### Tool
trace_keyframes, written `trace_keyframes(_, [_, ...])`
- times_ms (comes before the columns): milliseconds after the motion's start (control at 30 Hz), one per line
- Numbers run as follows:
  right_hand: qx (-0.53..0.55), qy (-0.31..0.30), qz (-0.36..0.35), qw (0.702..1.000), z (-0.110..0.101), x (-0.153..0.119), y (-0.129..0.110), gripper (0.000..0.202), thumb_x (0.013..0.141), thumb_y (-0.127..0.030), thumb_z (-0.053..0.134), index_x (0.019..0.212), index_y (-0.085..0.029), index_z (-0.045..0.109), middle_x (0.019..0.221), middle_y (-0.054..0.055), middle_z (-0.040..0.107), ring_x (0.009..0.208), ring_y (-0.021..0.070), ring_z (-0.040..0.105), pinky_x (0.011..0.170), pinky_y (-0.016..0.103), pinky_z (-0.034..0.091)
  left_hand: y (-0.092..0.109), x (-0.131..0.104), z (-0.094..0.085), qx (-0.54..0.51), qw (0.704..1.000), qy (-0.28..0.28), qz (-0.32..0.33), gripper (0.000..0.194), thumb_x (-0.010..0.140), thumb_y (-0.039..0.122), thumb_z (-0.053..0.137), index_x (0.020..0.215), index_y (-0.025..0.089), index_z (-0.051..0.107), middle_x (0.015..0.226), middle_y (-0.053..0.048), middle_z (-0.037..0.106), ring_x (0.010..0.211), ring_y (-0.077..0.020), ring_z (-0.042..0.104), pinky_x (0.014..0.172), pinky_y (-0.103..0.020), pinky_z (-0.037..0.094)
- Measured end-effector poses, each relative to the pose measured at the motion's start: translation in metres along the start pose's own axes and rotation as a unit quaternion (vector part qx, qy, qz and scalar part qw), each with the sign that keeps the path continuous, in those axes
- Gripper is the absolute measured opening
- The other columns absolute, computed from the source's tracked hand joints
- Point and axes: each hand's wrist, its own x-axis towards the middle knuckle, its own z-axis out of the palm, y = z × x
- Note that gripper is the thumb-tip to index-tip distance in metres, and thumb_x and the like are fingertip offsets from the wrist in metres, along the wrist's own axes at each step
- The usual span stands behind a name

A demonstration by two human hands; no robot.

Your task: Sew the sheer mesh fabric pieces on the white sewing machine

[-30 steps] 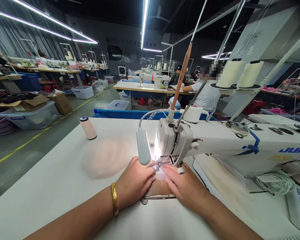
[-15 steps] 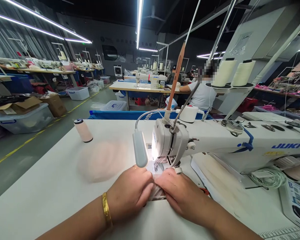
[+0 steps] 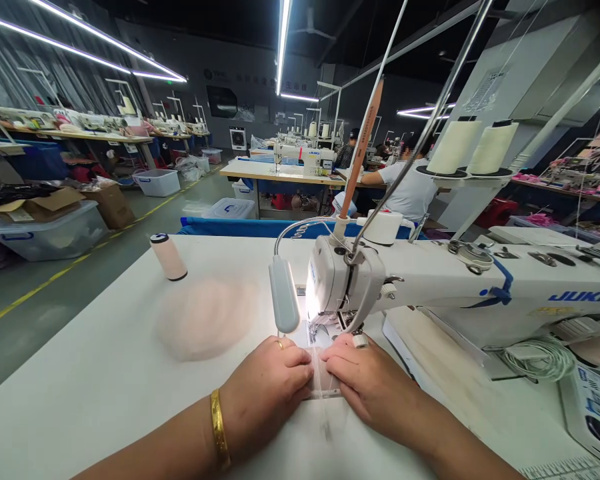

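A piece of sheer pale pink fabric (image 3: pixel 322 375) lies in front of the needle area of a white JUKI sewing machine (image 3: pixel 329 275), with a thin strip trailing toward me. On its left side, my left hand (image 3: pixel 267 380) is closed, fingers curled over the fabric's edge. My right hand (image 3: pixel 373 379) grips the other side, its fingertips close to the presser foot (image 3: pixel 312 331). The fingertips partly hide the cloth. A grey lamp (image 3: pixel 284 297) hangs just above my left hand. To the left, a soft pile of pale pink sheer material (image 3: pixel 207 319) rests on the tabletop.
A pink thread cone (image 3: pixel 169 257) stands at the table's far left. A brown pencil (image 3: pixel 363 150) sticks up from the machine head. Coiled pale cord (image 3: pixel 537 357) and a control panel (image 3: pixel 593 400) are at the right. Beyond the table a person in white (image 3: pixel 407 190) sits.
My hands have drawn slightly apart, and the fabric between them looks flatter and more exposed. The thin strip now shows trailing toward me. The view has shifted a little.
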Motion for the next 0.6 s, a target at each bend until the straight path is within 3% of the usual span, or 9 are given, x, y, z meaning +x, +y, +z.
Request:
trace_keyframes(267, [-0.009, 0.031, -0.002, 0.999, 0.003, 0.001, 0.003, 0.034, 0.082, 0.005, 0.047, 0.091, -0.024, 0.062, 0.087, 0.003, 0.067, 0.083, 0.0236, 0.058, 0.076, 0.035, 0.046, -0.005, 0.002, 0.002, 0.013, 0.999, 0.029, 0.002, 0.019, 0.099, 0.013, 0.053, 0.092, 0.019, 0.071, 0.095, -0.004, 0.075, 0.084, -0.0238, 0.068, 0.076, -0.04, 0.051])
trace_keyframes(400, [-0.022, 0.035, 0.017, 0.999, 0.006, 0.002, 0.006, 0.041, 0.08, 0.005, 0.049, 0.1, -0.026, 0.066, 0.093, 0.004, 0.067, 0.088, 0.0252, 0.059, 0.077, 0.035, 0.049, -0.009, 0.005, 0.003, 0.037, 0.999, 0.032, -0.006, 0.021, 0.099, 0.014, 0.052, 0.099, 0.019, 0.072, 0.097, -0.006, 0.076, 0.084, -0.024, 0.068, 0.077, -0.04, 0.052])
trace_keyframes(600, [-0.044, 0.026, 0.063, 0.997, 0.015, -0.001, 0.014, 0.041, 0.084, -0.001, 0.05, 0.114, -0.023, 0.067, 0.107, 0.011, 0.068, 0.093, 0.029, 0.058, 0.076, 0.039, 0.052, -0.012, 0.01, 0.004, 0.069, 0.997, 0.023, -0.029, 0.024, 0.099, 0.012, 0.05, 0.094, 0.02, 0.072, 0.097, -0.008, 0.074, 0.087, -0.0243, 0.067, 0.072, -0.036, 0.049])
